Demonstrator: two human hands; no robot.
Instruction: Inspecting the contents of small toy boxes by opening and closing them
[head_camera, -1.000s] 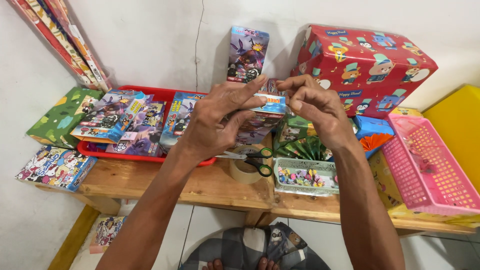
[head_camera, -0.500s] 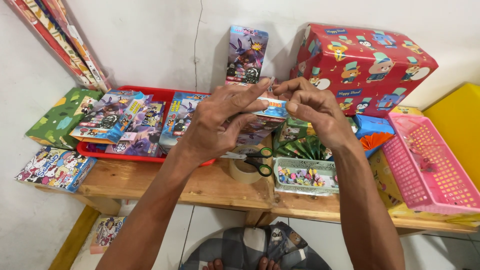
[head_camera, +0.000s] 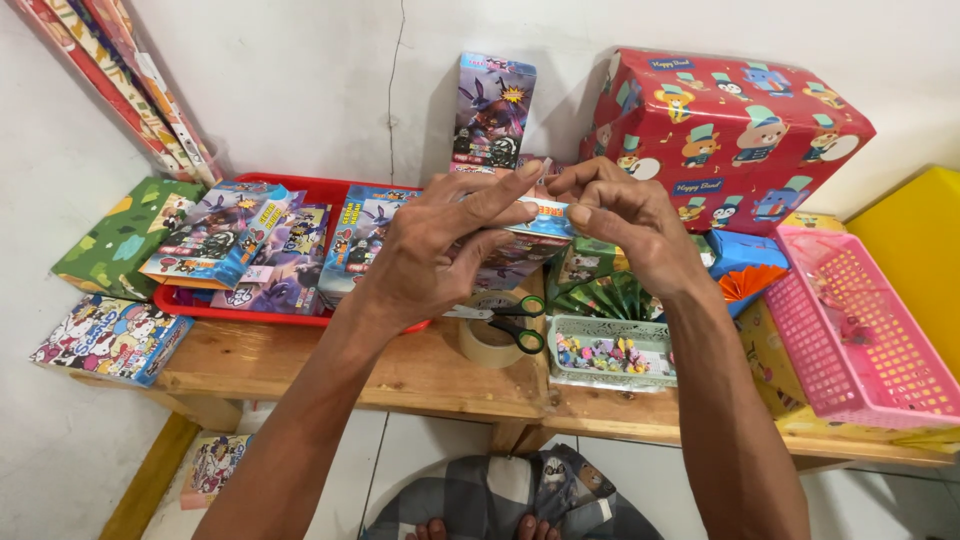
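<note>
Gripping a small printed box (head_camera: 535, 235) above the wooden bench (head_camera: 400, 372), left hand (head_camera: 435, 250) wrapped round its left side, forefinger stretched along the top edge. Pinching the box's right end, right hand (head_camera: 625, 225) with thumb and fingers closed. Lying just below: scissors (head_camera: 505, 320) across a tape roll (head_camera: 485, 345). Left of those, red tray (head_camera: 300, 312) of similar boxes.

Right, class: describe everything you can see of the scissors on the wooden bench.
The scissors have black looped handles lined with green and pale metal blades. They lie flat and closed across a roll of tan tape on the wooden bench, blades pointing left toward the red tray, below the left hand. No hand touches them.
</note>
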